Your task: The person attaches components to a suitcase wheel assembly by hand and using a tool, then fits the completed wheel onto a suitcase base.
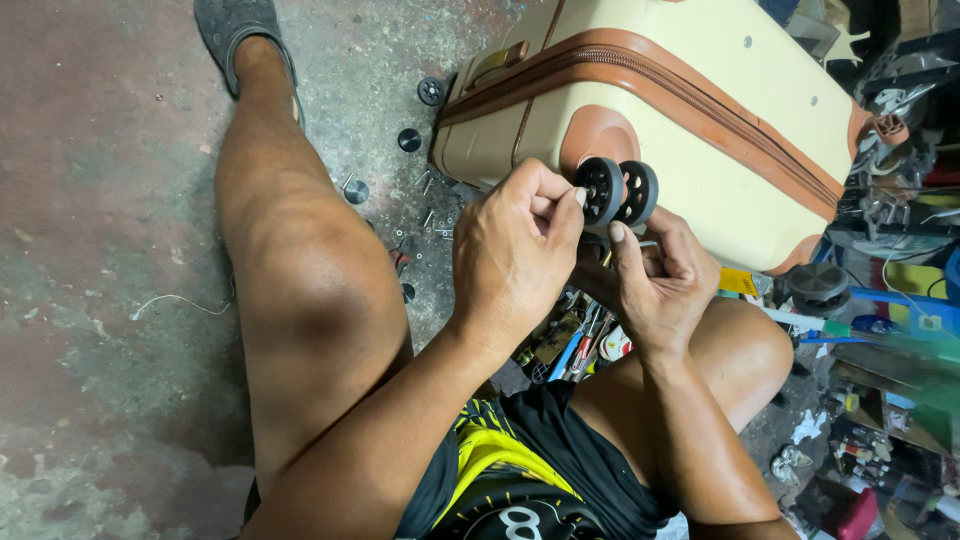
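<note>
Cream hard-shell suitcase (690, 110), tan trim, lying on the concrete floor (90, 250). Left hand (510, 250): fingers curled, thumb and forefinger pinching the black twin wheel (617, 192), held at the case's corner. Right hand (655, 280): fingers apparently closed on the mount beneath, partly hidden. Loose screws (430, 215) lie nearby. Risk: a slipped pinch drops the wheel among the scattered parts.

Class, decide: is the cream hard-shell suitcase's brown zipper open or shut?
Shut. The cream hard-shell suitcase shows its brown zipper running unbroken, with no gap between the halves along the visible stretch.
</note>
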